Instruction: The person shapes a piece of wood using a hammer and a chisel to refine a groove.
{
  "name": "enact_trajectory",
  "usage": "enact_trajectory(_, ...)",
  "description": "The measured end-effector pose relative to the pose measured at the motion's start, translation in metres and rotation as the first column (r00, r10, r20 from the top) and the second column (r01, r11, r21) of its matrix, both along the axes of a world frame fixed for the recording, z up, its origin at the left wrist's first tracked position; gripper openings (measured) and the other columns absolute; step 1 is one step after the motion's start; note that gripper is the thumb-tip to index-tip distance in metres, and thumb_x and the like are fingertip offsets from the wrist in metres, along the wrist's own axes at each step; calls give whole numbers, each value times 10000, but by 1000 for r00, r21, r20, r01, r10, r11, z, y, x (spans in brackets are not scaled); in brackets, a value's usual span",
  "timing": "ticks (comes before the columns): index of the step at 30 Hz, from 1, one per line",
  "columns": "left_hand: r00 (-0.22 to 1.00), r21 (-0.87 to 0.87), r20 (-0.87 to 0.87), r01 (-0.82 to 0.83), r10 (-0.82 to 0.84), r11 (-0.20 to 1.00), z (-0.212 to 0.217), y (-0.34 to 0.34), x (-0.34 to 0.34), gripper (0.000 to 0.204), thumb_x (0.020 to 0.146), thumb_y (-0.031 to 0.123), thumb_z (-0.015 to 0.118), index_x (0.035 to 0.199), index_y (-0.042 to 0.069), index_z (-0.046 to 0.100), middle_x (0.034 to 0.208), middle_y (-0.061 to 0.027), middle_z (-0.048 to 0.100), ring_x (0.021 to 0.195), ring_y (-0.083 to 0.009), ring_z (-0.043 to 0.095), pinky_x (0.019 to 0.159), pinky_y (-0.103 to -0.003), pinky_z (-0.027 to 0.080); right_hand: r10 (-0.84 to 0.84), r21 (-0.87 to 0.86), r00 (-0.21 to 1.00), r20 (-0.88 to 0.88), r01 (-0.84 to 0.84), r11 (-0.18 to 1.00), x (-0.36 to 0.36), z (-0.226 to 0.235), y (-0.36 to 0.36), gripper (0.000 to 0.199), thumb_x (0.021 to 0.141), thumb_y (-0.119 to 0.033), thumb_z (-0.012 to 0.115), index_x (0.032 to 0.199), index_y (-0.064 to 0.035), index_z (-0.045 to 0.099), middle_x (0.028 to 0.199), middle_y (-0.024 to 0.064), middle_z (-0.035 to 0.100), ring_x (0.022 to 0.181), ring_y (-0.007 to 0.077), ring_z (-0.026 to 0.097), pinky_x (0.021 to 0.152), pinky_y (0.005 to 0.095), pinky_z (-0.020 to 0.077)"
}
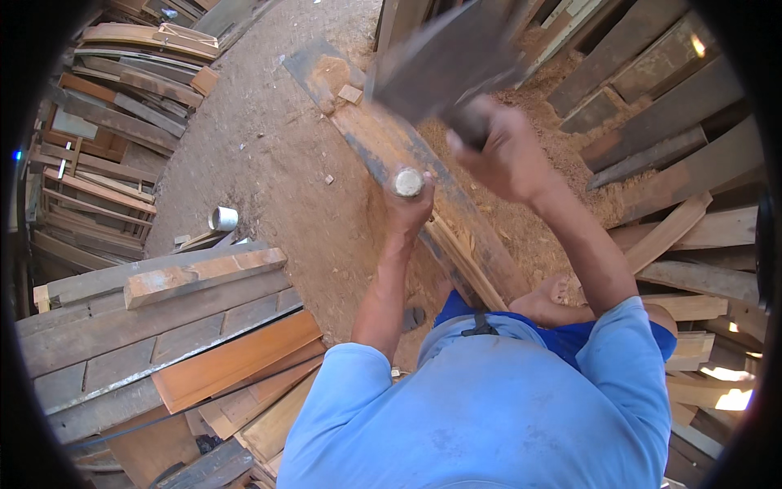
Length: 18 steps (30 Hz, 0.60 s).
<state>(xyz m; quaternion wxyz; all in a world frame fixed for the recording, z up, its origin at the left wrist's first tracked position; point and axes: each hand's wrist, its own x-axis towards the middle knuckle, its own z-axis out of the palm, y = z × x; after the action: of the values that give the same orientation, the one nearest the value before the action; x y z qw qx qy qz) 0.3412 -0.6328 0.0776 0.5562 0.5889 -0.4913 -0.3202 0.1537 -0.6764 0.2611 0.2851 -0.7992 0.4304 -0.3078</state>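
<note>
My left hand is closed round an upright tool, likely a chisel, whose round pale handle end points up at me. Its blade is hidden below the fist. In my right hand is a mallet with a broad dark head, raised ahead of the left hand and smeared by motion. Under my hands runs a long worn plank. A paler length of wood lies along it, reaching back to my lap. A small wood block and sawdust rest toward the plank's far end.
Stacked timber and an orange-brown board lie at the near left. A white cup-like container stands on the dirt floor. Wooden frames and boards are piled far left. Leaning planks crowd the right.
</note>
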Motion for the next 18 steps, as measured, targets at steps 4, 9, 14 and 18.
enact_trajectory(4, 992, -105, 93, -77, 87, 991, 8, 8, -39, 148, 858, 92, 747, 887, 37, 612, 787, -62, 651, 723, -141, 607, 655, -321, 493, 86, 96, 764, -640, -32, 995, -12, -39, -4, 267, 776, -100, 705, 1031, -40, 656, 836, 205, 692, 814, 356, 686, 730, 452, 525)
enact_trajectory(9, 990, -60, 129, -42, 49, 997, -14, 4, -7, 228, 903, 165, 754, 910, 57, 553, 688, 7, 571, 653, -159, 606, 609, -319, 499, 21, 248, 961, -274, 50, 967, -27, 15, 10, 327, 781, -151, 703, 1081, -25, 669, 836, 239, 688, 846, 384, 704, 763, 478, 539)
enact_trajectory(14, 1000, -78, 8, -21, 22, 997, -11, 10, -5, 216, 932, 79, 707, 846, 90, 509, 694, 26, 548, 607, -76, 535, 550, -246, 433, -66, 147, 996, 53, 57, 987, -28, 63, 21, 294, 806, -109, 719, 1075, -8, 656, 758, 208, 655, 704, 325, 667, 682, 411, 521)
enact_trajectory(18, 988, -177, 116, -78, 100, 981, -6, 24, -8, 214, 917, 67, 717, 834, 74, 519, 699, 30, 526, 626, -70, 503, 569, -250, 425, -50, 99, 983, 177, 33, 995, -26, 74, 29, 268, 808, -63, 736, 1057, -13, 651, 715, 172, 612, 626, 266, 593, 629, 357, 496)
